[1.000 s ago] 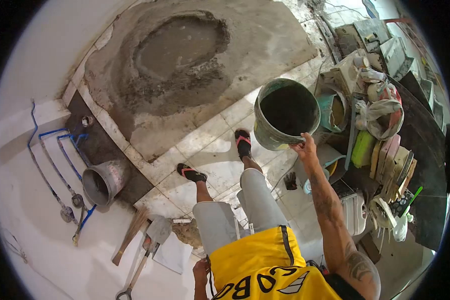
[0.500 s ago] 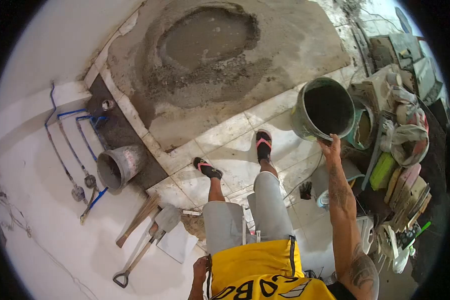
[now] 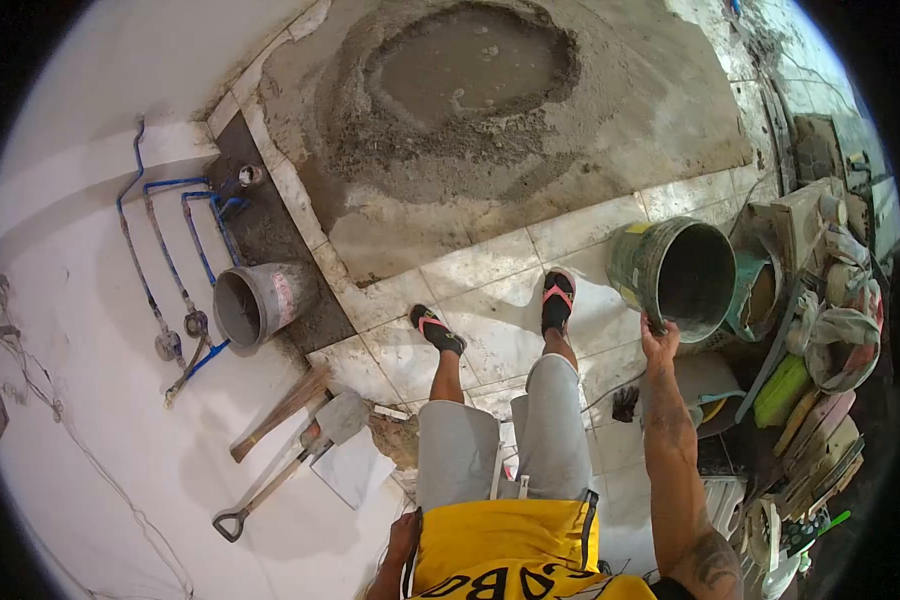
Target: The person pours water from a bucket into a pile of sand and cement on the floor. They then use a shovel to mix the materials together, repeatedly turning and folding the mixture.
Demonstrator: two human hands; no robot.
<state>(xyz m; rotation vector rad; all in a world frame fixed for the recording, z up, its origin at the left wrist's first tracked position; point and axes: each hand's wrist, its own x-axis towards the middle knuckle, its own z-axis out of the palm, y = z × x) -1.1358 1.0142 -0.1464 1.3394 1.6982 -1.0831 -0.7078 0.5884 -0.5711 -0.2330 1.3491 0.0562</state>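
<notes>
Clutching a tilted green bucket [image 3: 664, 275] by the rim, the right grip [image 3: 660, 338] has it just ahead, a grey puddle [image 3: 470, 65] farther off leftward. The left grip [image 3: 402, 540] hangs beside the yellow shirt [image 3: 505, 530], its closure unclear.

Two hands [image 3: 659, 343], two sandals [image 3: 560, 291], at least two buckets [image 3: 637, 266], one shovel [image 3: 342, 418].

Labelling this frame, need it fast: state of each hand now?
Left hand: beside the yellow shirt; open or closed, cannot tell.
Right hand: closed, holding the green bucket at its rim.
</notes>
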